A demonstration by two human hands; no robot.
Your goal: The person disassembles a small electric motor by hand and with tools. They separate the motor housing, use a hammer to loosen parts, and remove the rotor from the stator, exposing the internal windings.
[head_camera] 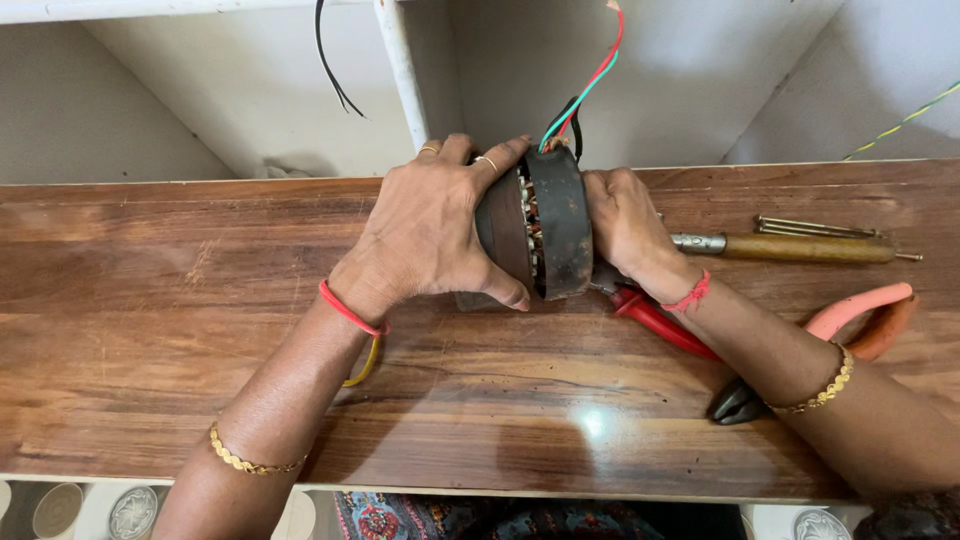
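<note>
Head view: both hands, the left hand (435, 230) and the right hand (625, 225), clasp the motor stator (545, 225) upright on the counter (200, 330); grip should stay even, clear of the coloured wires (590, 80).

Long wooden bench (180, 330) across the whole view, brown planks with dark streaks, scuffed and glossy, a small bright glare spot near the front edge. Behind it, pale white wall panels (200, 100) meeting at angles, split by a white upright post (400, 70). Soft, even daylight, faint shadows under the wall's lower edge. Thin black cable (330, 60) hanging down left of the post; a twisted yellow-green wire (900, 122) crossing the upper right corner. Below the bench front, light floor tiles with round grey patterns (133, 512), and a strip of dark patterned cloth (420, 520) with red and blue flowers.
</note>
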